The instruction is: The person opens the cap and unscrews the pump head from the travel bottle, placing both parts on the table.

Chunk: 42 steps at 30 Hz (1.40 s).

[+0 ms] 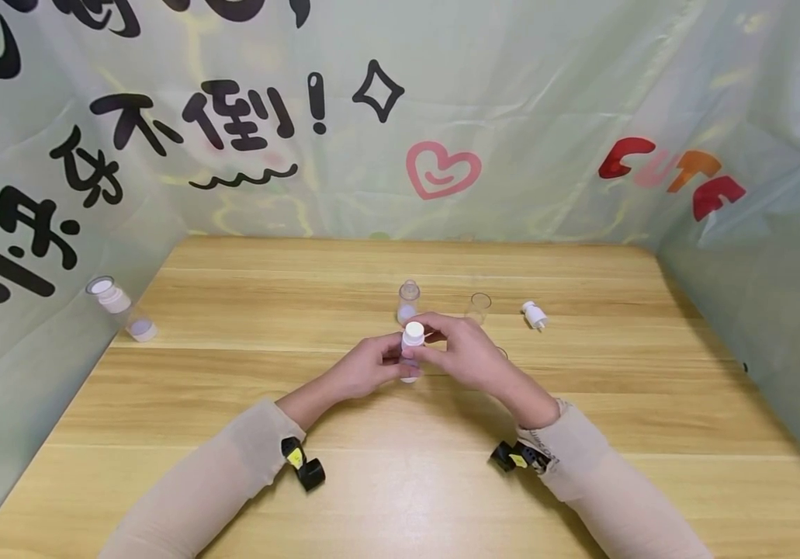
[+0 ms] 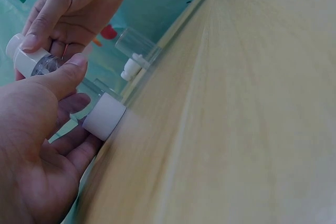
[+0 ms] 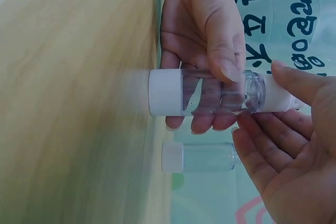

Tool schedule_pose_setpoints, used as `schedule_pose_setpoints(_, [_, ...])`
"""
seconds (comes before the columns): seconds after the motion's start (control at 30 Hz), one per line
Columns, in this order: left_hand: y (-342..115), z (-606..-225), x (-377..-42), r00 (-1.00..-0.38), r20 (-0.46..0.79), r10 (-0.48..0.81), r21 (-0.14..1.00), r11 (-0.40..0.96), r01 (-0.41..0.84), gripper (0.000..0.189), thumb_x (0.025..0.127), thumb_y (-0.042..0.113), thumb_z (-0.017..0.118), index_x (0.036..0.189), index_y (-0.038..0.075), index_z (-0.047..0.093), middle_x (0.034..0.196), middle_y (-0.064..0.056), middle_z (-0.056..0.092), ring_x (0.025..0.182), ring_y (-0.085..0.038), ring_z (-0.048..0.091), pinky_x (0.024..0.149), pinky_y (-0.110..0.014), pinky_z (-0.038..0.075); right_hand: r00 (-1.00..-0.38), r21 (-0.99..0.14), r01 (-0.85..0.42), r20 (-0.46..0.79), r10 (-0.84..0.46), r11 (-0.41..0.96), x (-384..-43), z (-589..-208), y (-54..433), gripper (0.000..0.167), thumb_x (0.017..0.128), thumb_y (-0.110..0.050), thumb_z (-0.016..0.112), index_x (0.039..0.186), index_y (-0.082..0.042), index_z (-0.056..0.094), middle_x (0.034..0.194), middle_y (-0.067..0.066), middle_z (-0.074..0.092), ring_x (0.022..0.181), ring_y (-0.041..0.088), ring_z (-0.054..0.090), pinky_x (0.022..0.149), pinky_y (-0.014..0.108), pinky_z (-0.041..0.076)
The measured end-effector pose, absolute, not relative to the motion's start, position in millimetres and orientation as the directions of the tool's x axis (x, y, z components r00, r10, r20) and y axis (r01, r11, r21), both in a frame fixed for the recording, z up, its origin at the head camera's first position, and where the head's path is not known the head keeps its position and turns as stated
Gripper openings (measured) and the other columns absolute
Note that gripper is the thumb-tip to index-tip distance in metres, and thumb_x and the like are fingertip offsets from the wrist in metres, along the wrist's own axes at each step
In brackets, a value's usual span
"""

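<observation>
Near the middle of the table, my left hand (image 1: 366, 368) grips a clear bottle with a white base (image 3: 166, 93), thumb on one side and fingers on the other. The bottle is upright in the head view. At its neck sits a white pump top (image 1: 413, 334). Thumb and fingers of my right hand (image 1: 465, 353) hold that top from the right. In the right wrist view the white piece is seated at the neck, its far end partly hidden by the thumb. The bottle's base is close over the wood.
Just behind my hands stands a second clear bottle with a white base (image 1: 407, 312). Farther right are a clear cap (image 1: 479, 305) and a loose white pump (image 1: 534, 315). Another clear cap is mostly hidden behind my right hand. A white-topped bottle (image 1: 113, 301) stands at the left edge.
</observation>
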<state>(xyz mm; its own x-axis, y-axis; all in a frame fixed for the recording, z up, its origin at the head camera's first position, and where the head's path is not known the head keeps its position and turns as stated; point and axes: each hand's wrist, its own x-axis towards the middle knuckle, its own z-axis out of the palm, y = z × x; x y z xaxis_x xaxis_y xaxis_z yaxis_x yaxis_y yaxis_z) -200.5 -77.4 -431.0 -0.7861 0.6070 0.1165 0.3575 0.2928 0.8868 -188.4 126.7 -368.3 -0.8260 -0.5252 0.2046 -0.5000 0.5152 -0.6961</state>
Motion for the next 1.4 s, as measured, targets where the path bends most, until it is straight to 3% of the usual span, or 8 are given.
schedule_pose_setpoints(0.33, [-77, -431, -200, -0.790, 0.108, 0.604, 0.891, 0.294, 0.346, 0.025, 0.092, 0.020, 0.071, 0.115, 0.013, 0.064, 0.112, 0.001, 0.069, 0.102, -0.010, 0.064, 0.089, -0.027, 0.052, -0.799, -0.697, -0.517, 0.185, -0.572, 0.497, -191, -366, 132, 0.036, 0.092, -0.031, 0.070, 0.124, -0.016, 0.065, 0.113, -0.003, 0.069, 0.102, 0.018, 0.064, 0.088, 0.047, 0.053])
schedule_pose_setpoints(0.63, [-77, -431, -200, -0.795, 0.102, 0.598, 0.891, 0.300, 0.341, 0.026, 0.092, 0.021, 0.071, 0.116, 0.013, 0.065, 0.110, 0.000, 0.069, 0.100, -0.012, 0.063, 0.088, -0.028, 0.052, -0.763, -0.685, -0.547, 0.170, -0.624, 0.482, -192, -363, 135, 0.034, 0.095, -0.025, 0.067, 0.126, -0.012, 0.064, 0.113, -0.001, 0.069, 0.103, 0.020, 0.065, 0.088, 0.046, 0.054])
schedule_pose_setpoints(0.87, [-77, -434, -202, -0.795, 0.099, 0.598, 0.898, 0.291, 0.331, 0.029, 0.092, 0.020, 0.072, 0.118, 0.011, 0.064, 0.112, -0.002, 0.069, 0.100, -0.013, 0.064, 0.087, -0.027, 0.053, -0.777, -0.693, -0.537, 0.184, -0.602, 0.480, -190, -364, 133, 0.041, 0.092, -0.029, 0.070, 0.129, -0.013, 0.062, 0.116, 0.000, 0.068, 0.104, 0.020, 0.064, 0.087, 0.047, 0.054])
schedule_pose_setpoints(1.07, [-78, -432, -201, -0.791, 0.104, 0.602, 0.894, 0.292, 0.339, 0.033, 0.092, 0.023, 0.072, 0.122, 0.011, 0.064, 0.118, -0.002, 0.067, 0.103, -0.012, 0.063, 0.088, -0.026, 0.052, -0.796, -0.690, -0.541, 0.237, -0.557, 0.480, -188, -370, 125, 0.047, 0.089, -0.027, 0.074, 0.129, -0.007, 0.061, 0.113, 0.003, 0.069, 0.100, 0.017, 0.064, 0.081, 0.042, 0.056])
schedule_pose_setpoints(1.4, [-78, -432, -202, -0.785, 0.112, 0.609, 0.898, 0.276, 0.342, 0.035, 0.092, 0.024, 0.070, 0.125, 0.013, 0.064, 0.123, -0.001, 0.066, 0.107, -0.011, 0.063, 0.090, -0.027, 0.052, -0.820, -0.710, -0.523, 0.269, -0.506, 0.471, -189, -375, 121, 0.040, 0.088, -0.022, 0.075, 0.123, -0.004, 0.064, 0.106, 0.003, 0.070, 0.097, 0.020, 0.065, 0.084, 0.045, 0.056])
